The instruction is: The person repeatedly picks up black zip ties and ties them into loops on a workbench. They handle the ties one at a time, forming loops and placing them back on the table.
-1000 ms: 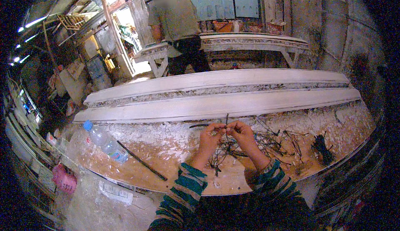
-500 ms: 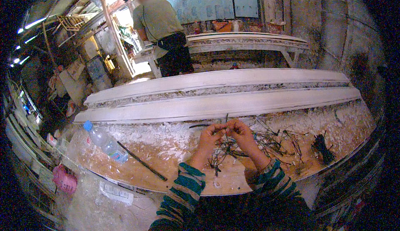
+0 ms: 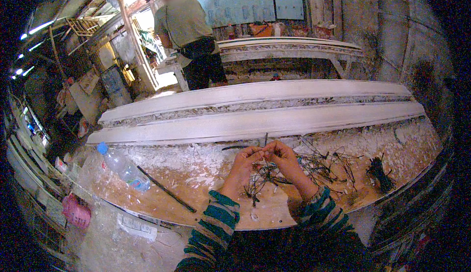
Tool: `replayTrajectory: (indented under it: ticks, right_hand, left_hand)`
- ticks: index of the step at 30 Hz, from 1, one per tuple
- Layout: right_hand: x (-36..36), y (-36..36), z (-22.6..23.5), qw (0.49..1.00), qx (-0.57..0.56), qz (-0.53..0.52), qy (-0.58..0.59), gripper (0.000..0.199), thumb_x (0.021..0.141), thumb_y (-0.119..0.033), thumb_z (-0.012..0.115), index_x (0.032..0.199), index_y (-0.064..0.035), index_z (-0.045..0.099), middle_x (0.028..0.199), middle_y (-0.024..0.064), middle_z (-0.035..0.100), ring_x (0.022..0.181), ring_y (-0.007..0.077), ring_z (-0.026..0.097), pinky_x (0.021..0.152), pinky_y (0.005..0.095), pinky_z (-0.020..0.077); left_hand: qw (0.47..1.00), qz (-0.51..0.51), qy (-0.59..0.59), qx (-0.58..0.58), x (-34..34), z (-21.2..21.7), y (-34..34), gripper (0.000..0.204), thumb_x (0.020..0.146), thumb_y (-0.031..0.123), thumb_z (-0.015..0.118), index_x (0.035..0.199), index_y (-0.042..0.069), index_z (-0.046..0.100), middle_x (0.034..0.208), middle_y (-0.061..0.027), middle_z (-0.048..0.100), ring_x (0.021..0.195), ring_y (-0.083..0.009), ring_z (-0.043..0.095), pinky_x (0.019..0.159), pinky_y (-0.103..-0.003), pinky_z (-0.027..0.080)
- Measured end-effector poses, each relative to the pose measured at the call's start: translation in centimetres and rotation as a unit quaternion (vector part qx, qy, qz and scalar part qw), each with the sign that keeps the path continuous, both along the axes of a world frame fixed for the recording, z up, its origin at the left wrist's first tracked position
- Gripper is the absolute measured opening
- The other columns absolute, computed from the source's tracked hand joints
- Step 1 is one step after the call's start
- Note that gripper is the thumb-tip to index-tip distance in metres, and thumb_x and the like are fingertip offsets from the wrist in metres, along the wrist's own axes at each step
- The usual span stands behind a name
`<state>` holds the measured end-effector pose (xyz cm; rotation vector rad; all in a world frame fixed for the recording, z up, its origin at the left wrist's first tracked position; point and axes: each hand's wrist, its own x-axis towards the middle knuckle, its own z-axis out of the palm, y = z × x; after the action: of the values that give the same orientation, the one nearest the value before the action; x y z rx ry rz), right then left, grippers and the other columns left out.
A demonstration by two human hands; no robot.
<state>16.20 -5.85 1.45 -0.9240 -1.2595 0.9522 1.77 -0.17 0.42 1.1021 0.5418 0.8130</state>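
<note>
At counter (image 3: 162, 201) edge, above tangle of dark wire pieces (image 3: 314, 166): left hand (image 3: 241, 166) and right hand (image 3: 284, 160) meeting, fingertips pinching one thin wire (image 3: 265, 139) between them. Wire looking light, springy, bendable; likely best gripped near ends. Plastic bottle (image 3: 122, 168) lying far left.

A single head-worn fisheye view looks steeply down and forward from close above the workbench (image 3: 147, 198), edges bending, the long white moulding (image 3: 255, 122) crossing beyond it.

bottle (image 3: 121, 165): 1 | white mouldings (image 3: 255, 122): 2 | rod (image 3: 166, 189): 1 | wire bundle (image 3: 381, 173): 1 | person (image 3: 189, 34): 1
</note>
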Motion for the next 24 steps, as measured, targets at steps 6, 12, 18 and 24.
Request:
replayTrajectory:
  ticks: [6,12,18,24]
  right_hand:
    - [0.0,0.4,-0.4,0.999,0.001,-0.034,-0.036,0.01,0.081,-0.011,0.058,0.089,-0.0057,0.054,0.08,-0.0003,0.057,0.074,0.0087,0.053,0.067,0.0231,0.0442]
    - [-0.2,0.3,-0.3,1.0,-0.013,-0.006,0.016,0.01,0.082,-0.01,0.056,0.09,-0.006,0.054,0.08,-0.0003,0.057,0.071,0.0084,0.052,0.065,0.0224,0.0435]
    - [-1.0,0.0,0.2,0.985,0.016,-0.098,-0.137,0.009,0.081,-0.003,0.054,0.086,-0.0053,0.048,0.076,0.0014,0.051,0.069,0.0086,0.05,0.063,0.023,0.0423]
    - [-1.3,0.1,-0.3,0.983,0.047,-0.097,-0.146,0.014,0.081,0.001,0.052,0.081,-0.0063,0.039,0.074,0.0012,0.045,0.069,0.0091,0.046,0.063,0.0232,0.0413]
  left_hand:
    - [1.0,0.016,0.011,-0.002,0.2,-0.3,0.1,0.016,0.078,0.024,0.064,0.085,0.011,0.06,0.074,0.0035,0.056,0.07,-0.0061,0.05,0.053,-0.021,0.04]
    - [0.999,0.036,0.001,0.013,0.6,-0.9,0.2,0.012,0.081,0.022,0.06,0.085,0.012,0.054,0.075,0.0025,0.056,0.065,-0.0073,0.05,0.05,-0.022,0.04]
    - [0.995,0.09,-0.033,-0.007,0.9,-1.0,0.3,0.006,0.083,0.017,0.057,0.083,0.013,0.052,0.069,0.0027,0.052,0.058,-0.0074,0.048,0.047,-0.021,0.038]
    - [0.99,0.134,-0.039,0.017,1.1,-0.7,0.1,0.007,0.081,0.014,0.058,0.082,0.01,0.052,0.068,0.0015,0.052,0.057,-0.0077,0.048,0.046,-0.022,0.039]
